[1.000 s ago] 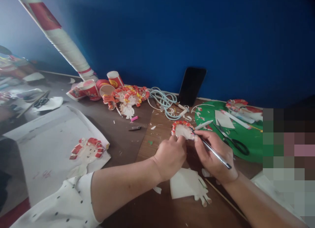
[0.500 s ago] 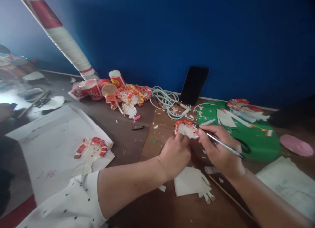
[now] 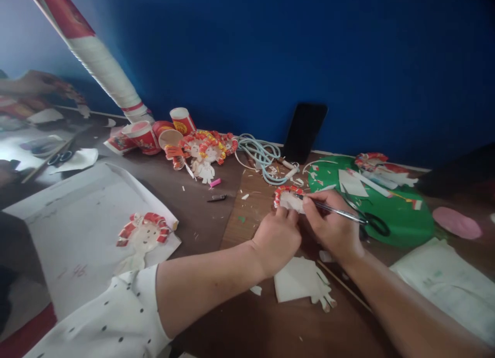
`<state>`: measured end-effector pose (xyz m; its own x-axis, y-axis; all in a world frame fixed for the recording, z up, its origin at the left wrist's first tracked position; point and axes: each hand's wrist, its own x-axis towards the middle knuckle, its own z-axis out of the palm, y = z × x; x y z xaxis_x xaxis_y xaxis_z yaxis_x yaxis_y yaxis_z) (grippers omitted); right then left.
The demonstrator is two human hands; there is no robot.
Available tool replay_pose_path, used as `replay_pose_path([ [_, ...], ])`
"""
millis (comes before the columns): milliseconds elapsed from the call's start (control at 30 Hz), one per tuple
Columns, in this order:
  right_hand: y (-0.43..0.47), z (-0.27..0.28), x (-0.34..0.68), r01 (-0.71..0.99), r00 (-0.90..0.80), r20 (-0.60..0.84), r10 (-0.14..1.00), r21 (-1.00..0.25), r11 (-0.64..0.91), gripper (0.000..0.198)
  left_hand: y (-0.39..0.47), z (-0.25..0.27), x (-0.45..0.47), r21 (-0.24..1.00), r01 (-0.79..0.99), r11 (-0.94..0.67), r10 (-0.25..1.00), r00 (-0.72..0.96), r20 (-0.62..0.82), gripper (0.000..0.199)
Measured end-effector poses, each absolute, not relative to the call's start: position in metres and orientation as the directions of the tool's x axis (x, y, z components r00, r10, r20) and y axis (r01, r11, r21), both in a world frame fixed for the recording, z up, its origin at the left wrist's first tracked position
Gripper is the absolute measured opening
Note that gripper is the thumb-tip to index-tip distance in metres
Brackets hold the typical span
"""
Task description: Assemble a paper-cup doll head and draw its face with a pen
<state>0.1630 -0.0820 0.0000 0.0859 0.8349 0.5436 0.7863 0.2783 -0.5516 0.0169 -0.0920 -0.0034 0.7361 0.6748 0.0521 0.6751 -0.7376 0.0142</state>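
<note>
A paper doll cutout [image 3: 289,200] with a curled red-and-white rim lies on the brown table, partly covered by my fingers. My left hand [image 3: 276,239] has its fingers bent together on the lower edge of this cutout. Between the fingers of my right hand [image 3: 335,225] is a pen [image 3: 342,212], slanted with its tip on the cutout's white face. Nearer to me, below my hands, lies a white paper piece [image 3: 296,280] with a cut hand-like end. A finished-looking paper doll [image 3: 147,234] with a drawn face rests on a large white sheet [image 3: 73,229] at left.
Red paper cups [image 3: 143,137] and curled paper dolls [image 3: 207,151] cluster by the blue wall. A cable [image 3: 263,157] and a phone [image 3: 305,133] stand behind my hands. Scissors [image 3: 377,225] lie on green card [image 3: 406,231]. Another person's hand [image 3: 36,83] is at far left.
My right hand and the pen have moved left, and the pen tip has gone from the cutout's rim onto its white face. Another person's hand has come into view at far left.
</note>
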Motion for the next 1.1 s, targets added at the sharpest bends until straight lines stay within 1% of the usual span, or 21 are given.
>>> replay_pose_path([
  [67, -0.082, -0.006, 0.167, 0.801, 0.057, 0.538, 0.841, -0.528, 0.283, 0.014, -0.092, -0.003, 0.017, 0.015, 0.673, -0.739, 0.673, 0.738, 0.052, 0.021],
  [167, -0.08, -0.01, 0.172, 0.805, 0.046, 0.491, 0.87, -0.534, 0.259, 0.014, -0.092, -0.004, 0.017, 0.02, 0.672, -0.741, 0.671, 0.739, 0.06, 0.021],
  [533, -0.078, -0.016, 0.178, 0.845, 0.077, 0.373, 0.925, -0.517, 0.138, 0.018, -0.092, -0.003, 0.017, 0.025, 0.669, -0.743, 0.669, 0.741, 0.054, 0.02],
  [833, -0.078, -0.017, 0.177, 0.847, 0.024, 0.43, 0.903, -0.488, 0.21, 0.017, -0.092, -0.003, 0.017, 0.021, 0.664, -0.747, 0.664, 0.745, 0.062, 0.022],
  [1100, -0.081, -0.016, 0.177, 0.855, 0.026, 0.445, 0.895, -0.474, 0.211, 0.016, -0.09, -0.003, 0.018, 0.009, 0.659, -0.752, 0.659, 0.75, 0.051, 0.023],
])
